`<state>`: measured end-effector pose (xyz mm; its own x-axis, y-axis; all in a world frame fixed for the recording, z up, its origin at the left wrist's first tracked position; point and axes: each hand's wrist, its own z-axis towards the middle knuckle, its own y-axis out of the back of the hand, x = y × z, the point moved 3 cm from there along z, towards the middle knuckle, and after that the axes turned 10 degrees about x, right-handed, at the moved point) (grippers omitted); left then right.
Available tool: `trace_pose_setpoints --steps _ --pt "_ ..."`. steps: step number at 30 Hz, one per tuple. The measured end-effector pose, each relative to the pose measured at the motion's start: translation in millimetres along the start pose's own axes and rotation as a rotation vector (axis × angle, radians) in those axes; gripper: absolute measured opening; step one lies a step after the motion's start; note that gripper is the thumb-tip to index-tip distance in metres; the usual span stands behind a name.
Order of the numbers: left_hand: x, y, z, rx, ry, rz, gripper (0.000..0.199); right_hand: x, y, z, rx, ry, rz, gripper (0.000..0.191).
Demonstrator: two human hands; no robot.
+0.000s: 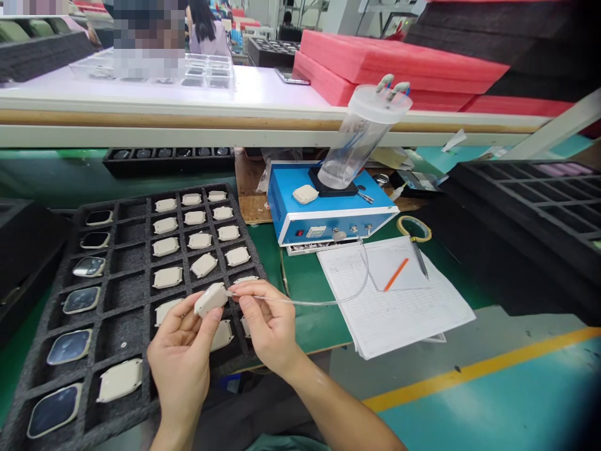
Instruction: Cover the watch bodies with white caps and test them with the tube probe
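Note:
My left hand (185,344) holds a cream watch-shaped case (211,299) between thumb and fingers, above a dark foam tray (123,285). Pinched in my right hand (265,322) is the end of a thin clear tube (323,303), its tip at the right edge of the case. The tube curves back to the front of a blue box (323,216). Cream cases fill many tray compartments, and dark-faced pieces (82,300) lie in the left column. Another cream case (305,194) rests on top of the blue box.
A clear cylinder (350,150) stands on the blue box. Papers (394,294) with an orange stick and a pen lie to the right, near a tape roll (414,228). Black foam trays (526,232) stand at the right. A shelf edge (263,134) crosses behind; people are beyond.

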<state>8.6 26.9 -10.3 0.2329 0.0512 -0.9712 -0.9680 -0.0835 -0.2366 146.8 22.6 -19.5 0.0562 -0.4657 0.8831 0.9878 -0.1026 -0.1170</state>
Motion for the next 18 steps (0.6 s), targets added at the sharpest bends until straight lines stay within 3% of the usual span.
trace_pose_setpoints --steps 18 --pt "-2.4 0.8 1.7 -0.045 0.018 -0.01 0.044 1.6 -1.3 1.9 0.0 -0.024 0.024 0.017"
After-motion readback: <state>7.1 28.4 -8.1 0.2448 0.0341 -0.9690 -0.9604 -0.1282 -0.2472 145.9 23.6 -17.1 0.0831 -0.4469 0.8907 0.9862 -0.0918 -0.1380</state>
